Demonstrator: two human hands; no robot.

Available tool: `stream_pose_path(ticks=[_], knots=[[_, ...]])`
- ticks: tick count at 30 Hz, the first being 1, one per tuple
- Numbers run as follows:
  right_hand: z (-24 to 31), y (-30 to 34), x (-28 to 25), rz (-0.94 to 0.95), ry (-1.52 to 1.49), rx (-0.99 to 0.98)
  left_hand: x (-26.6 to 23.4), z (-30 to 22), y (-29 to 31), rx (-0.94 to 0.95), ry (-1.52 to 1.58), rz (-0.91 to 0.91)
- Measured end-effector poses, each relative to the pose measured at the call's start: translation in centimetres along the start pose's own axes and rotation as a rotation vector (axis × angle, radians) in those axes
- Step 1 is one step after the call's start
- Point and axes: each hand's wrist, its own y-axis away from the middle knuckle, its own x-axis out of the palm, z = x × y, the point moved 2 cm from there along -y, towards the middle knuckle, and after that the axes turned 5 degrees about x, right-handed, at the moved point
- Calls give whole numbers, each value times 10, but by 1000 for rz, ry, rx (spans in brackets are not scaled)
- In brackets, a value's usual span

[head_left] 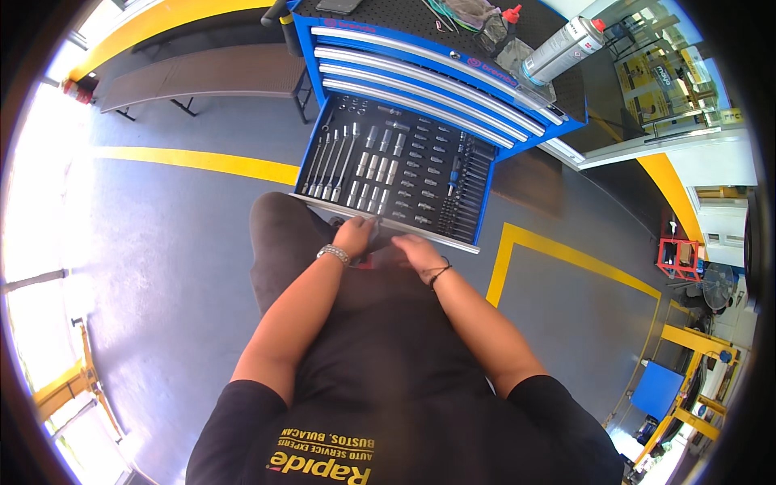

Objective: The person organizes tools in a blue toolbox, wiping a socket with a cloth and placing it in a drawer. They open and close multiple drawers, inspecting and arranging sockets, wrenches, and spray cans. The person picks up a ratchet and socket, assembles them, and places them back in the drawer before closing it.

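An open drawer (388, 170) of a blue tool cabinet lies in front of me, laid out with tools in a dark tray. Wrenches (335, 162) fill its left part, long sockets (376, 168) the middle, and rows of small bits and sockets (418, 170) the right. My left hand (354, 236), a bracelet on its wrist, is closed at the drawer's front edge, around something greyish that I cannot make out. Close beside it, my right hand (416, 252) has its fingers stretched toward the left, slightly blurred. Both hands are near my body, just outside the drawer.
Above the open drawer, the cabinet (436, 73) has several closed drawers with silver handles. A spray can (562, 50) and a red-capped bottle (497, 31) stand on its top. A long brown bench (202, 74) is at the far left. Yellow lines (202, 160) mark the grey floor.
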Motion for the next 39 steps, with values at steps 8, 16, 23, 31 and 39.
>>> stream_pose_path(ticks=[8,16,23,31,39], knots=[[-34,-76,-59,-358,-594,384,-1,-7,5,-134,26,68],[-49,-123,-85,-495,-1033,506,-2,-16,15,-168,-7,124],[-84,-131,-78,-471,-1215,308,20,7,28,-326,179,110],[-63,-114,-94,-226,-1045,136,33,5,68,-227,75,159],[6,-167,-126,-151,-1252,-250,28,-7,59,-161,104,103]])
